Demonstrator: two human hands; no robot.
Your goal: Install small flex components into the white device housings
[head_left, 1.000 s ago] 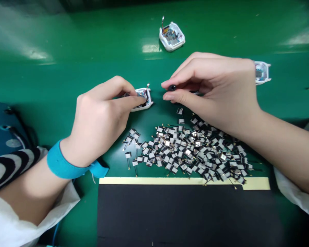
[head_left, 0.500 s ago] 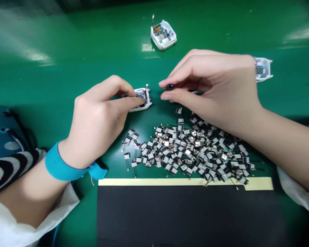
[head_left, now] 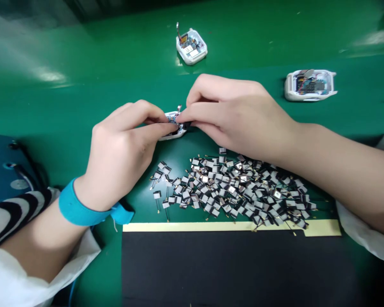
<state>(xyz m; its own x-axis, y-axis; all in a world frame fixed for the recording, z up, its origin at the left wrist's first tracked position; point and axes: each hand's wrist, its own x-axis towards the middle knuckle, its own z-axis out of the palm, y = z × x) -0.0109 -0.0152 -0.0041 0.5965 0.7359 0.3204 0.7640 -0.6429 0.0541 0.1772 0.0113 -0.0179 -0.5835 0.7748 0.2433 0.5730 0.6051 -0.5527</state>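
Note:
My left hand (head_left: 121,147), with a blue band round its wrist, is closed on a small white watch case (head_left: 172,136). Parts of a circuit board show inside the case, and a thin metallic strip stands up at its far edge. My right hand (head_left: 240,111) meets it from the right, thumb and fingers pinched at the case's right end. Between those fingers shows a bit of a small black piece (head_left: 187,125); most of it is hidden. In front of both hands lies a heap of small grey-and-black parts with thin leads (head_left: 243,187).
Another open white watch case (head_left: 191,53) lies at the back, and one more (head_left: 310,87) at the right. A black sheet (head_left: 230,268) with a pale yellow strip (head_left: 185,227) covers the near edge of the green mat. A blue box (head_left: 6,170) stands at far left.
My right hand has moved left and turned over, bringing the black piece to the watch case. This uncovers the watch case at the right. My left hand has stayed almost still.

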